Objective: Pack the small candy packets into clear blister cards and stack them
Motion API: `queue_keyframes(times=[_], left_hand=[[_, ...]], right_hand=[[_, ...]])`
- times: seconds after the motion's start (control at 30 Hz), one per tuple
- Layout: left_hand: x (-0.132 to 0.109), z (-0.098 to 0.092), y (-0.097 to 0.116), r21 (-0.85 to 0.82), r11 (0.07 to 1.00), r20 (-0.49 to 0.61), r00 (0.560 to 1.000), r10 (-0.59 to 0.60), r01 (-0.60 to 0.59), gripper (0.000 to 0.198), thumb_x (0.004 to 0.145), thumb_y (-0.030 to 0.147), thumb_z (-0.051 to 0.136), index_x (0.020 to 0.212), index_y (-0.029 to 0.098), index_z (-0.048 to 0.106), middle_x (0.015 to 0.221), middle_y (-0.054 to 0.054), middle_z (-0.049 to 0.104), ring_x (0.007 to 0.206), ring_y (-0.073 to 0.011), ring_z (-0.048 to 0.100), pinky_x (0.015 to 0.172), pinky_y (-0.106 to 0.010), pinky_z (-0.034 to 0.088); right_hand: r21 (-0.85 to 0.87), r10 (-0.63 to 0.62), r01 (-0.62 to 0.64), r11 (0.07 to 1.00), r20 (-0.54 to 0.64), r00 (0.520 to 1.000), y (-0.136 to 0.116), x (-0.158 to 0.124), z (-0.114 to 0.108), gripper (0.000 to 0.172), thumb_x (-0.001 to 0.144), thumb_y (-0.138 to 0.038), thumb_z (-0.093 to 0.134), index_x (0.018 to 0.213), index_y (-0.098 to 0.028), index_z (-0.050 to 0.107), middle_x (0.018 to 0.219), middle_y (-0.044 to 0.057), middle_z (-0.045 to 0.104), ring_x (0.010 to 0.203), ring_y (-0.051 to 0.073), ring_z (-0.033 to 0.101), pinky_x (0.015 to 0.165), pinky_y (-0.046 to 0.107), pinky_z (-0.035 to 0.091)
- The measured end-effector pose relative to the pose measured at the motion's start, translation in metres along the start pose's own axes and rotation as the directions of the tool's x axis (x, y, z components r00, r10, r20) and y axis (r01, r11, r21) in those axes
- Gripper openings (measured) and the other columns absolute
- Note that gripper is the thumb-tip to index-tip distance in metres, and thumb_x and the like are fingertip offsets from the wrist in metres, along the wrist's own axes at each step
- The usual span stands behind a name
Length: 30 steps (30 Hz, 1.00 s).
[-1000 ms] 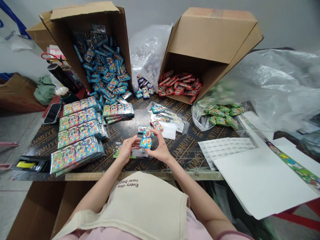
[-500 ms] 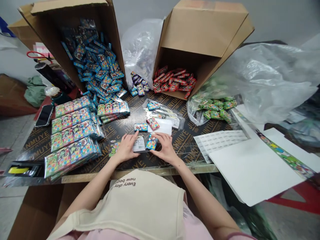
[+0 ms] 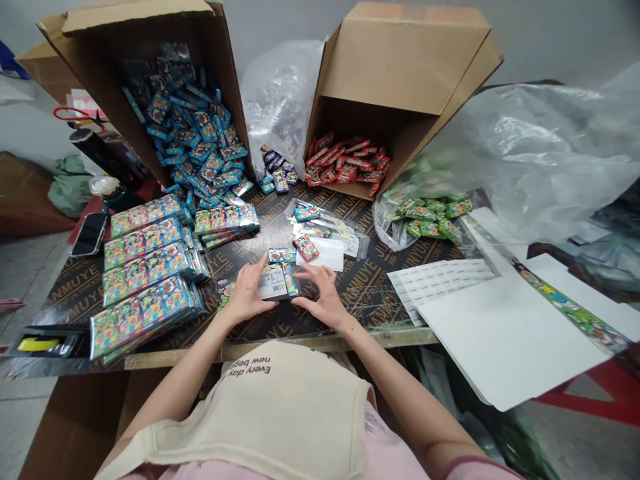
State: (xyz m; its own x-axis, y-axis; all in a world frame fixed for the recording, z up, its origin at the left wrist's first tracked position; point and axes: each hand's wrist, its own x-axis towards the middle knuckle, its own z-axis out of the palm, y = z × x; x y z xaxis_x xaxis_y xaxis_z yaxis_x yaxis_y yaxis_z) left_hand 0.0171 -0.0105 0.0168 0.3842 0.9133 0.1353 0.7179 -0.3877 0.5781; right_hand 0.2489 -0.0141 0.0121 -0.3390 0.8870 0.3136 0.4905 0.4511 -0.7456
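My left hand (image 3: 249, 293) grips a clear sleeve with a white barcode label (image 3: 273, 281), lifted a little off the table near its front edge. My right hand (image 3: 324, 298) is at the sleeve's right end, fingers curled on a small blue packet (image 3: 291, 280) that sits partly inside it. Just beyond lie a loose blue packet (image 3: 282, 255), a red packet (image 3: 305, 247) and a pile of clear sleeves (image 3: 336, 235). A green packet (image 3: 226, 294) shows under my left wrist.
A tipped carton of blue packets (image 3: 195, 133) stands back left, a carton of red packets (image 3: 350, 163) back centre. Green packets (image 3: 430, 217) spill from a plastic bag at right. Filled sleeve stacks (image 3: 145, 267) lie left, a phone (image 3: 90, 233) beyond. Label sheets (image 3: 440, 280) and white card (image 3: 505, 333) lie right.
A second ago my hands held the blue packet up; then both pressed down on the table. Now my left hand has lifted the labelled sleeve and the packet is at its open end.
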Motion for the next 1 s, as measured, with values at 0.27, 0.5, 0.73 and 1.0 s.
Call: queue_keyframes(times=[0.27,0.5,0.73,1.0], left_hand=[[-0.004,-0.006,0.019,-0.302,0.949,-0.269,0.963,0.008,-0.092,0.107,0.066,0.04,0.077,0.148,0.029,0.008,0.134,-0.012,0.047,0.125,-0.0289,0.046,0.106,-0.046,0.034],[-0.021,-0.016,0.038,-0.255,0.965,-0.437,0.898,-0.058,-0.062,0.133,0.06,0.067,0.072,0.139,0.037,-0.03,0.138,-0.015,0.038,0.13,-0.0332,0.042,0.103,-0.052,0.037],[-0.02,-0.022,0.046,-0.121,0.973,-0.521,0.847,0.104,-0.194,0.111,0.072,0.058,0.065,0.143,0.039,-0.018,0.133,-0.012,0.039,0.125,-0.0317,0.045,0.101,-0.053,0.038],[0.002,-0.018,0.037,0.233,0.97,-0.104,0.993,-0.051,0.074,0.08,0.067,0.031,0.072,0.139,0.032,0.038,0.124,-0.011,0.038,0.113,-0.0322,0.045,0.092,-0.044,0.044]], right_hand=[[0.119,0.006,0.023,0.993,-0.244,0.97,-0.018,0.003,-0.002,0.061,0.085,-0.057,0.053,0.137,-0.027,0.041,0.132,0.01,0.054,0.12,0.029,0.05,0.103,0.05,0.034],[0.253,-0.184,0.233,0.939,-0.204,0.962,-0.052,0.004,-0.002,0.07,0.08,-0.065,0.053,0.139,-0.03,0.039,0.134,0.009,0.052,0.123,0.031,0.049,0.103,0.05,0.04],[0.252,-0.154,0.185,0.95,-0.139,0.978,-0.046,-0.002,0.007,0.07,0.082,-0.067,0.047,0.139,-0.028,0.04,0.131,0.01,0.055,0.121,0.031,0.049,0.103,0.05,0.039],[0.103,0.102,-0.083,0.991,-0.192,0.976,0.003,0.004,-0.001,0.038,0.094,-0.046,0.041,0.122,-0.027,0.058,0.121,0.008,0.062,0.116,0.025,0.053,0.1,0.048,0.04]])
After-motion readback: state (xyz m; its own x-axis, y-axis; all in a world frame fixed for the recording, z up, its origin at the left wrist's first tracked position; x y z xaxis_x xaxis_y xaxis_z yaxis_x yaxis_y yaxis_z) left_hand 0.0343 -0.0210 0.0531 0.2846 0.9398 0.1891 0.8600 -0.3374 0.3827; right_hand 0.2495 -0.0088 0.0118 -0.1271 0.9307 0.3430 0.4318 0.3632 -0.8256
